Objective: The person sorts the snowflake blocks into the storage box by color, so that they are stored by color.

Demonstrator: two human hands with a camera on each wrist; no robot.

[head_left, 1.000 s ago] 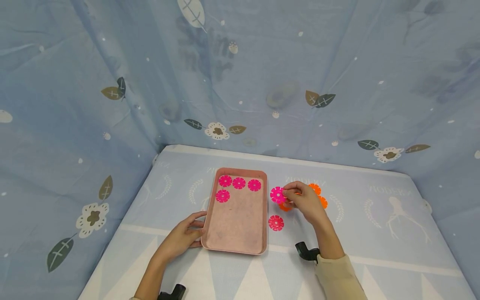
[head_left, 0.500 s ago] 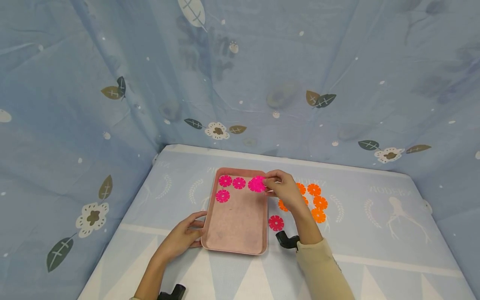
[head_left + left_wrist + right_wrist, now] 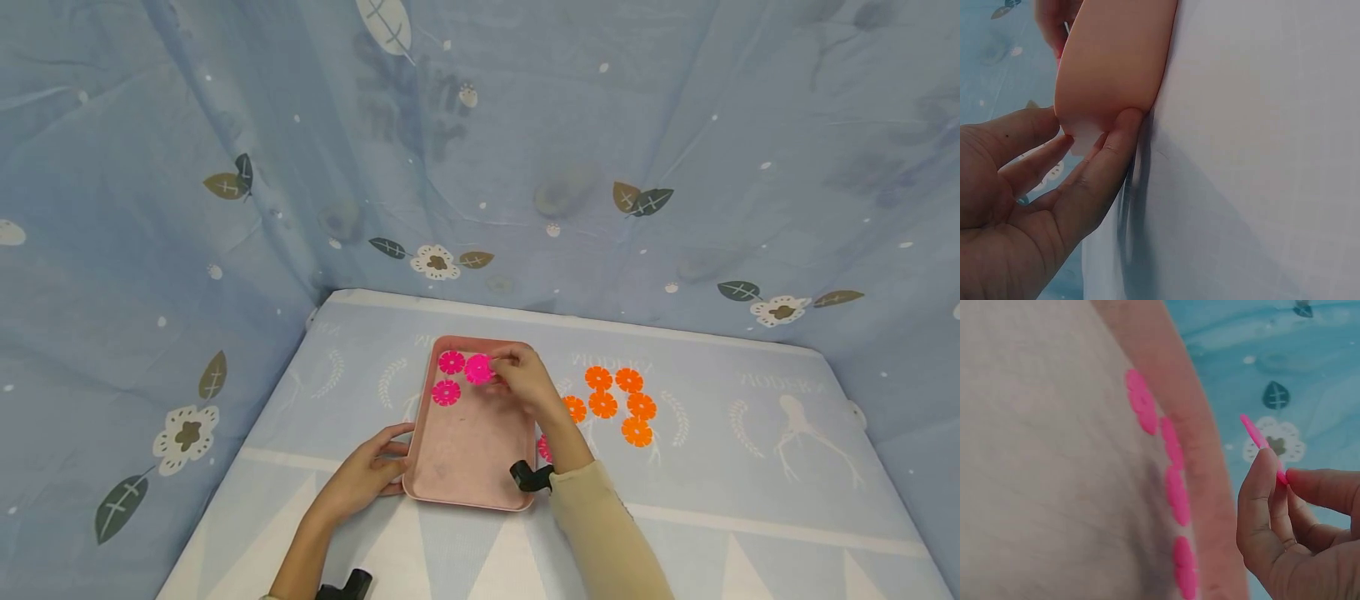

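The right hand [image 3: 525,382] pinches a pink disc [image 3: 478,369] above a pink tray [image 3: 468,458].
Head view: the left hand [image 3: 366,475] holds the tray's left edge; orange discs [image 3: 602,405] lie on the cloth [image 3: 720,479] right of the tray. Left wrist view: its fingertips [image 3: 1127,117] touch the tray's rim and lower edge. Right wrist view: thumb and finger hold the disc tilted, clear of four pink discs [image 3: 1177,495] lying inside along the tray's wall.

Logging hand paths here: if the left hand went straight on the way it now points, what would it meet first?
The tray: the left hand touches its side by the near left corner, so it would likely push against it at once. How firmly it presses is unclear.
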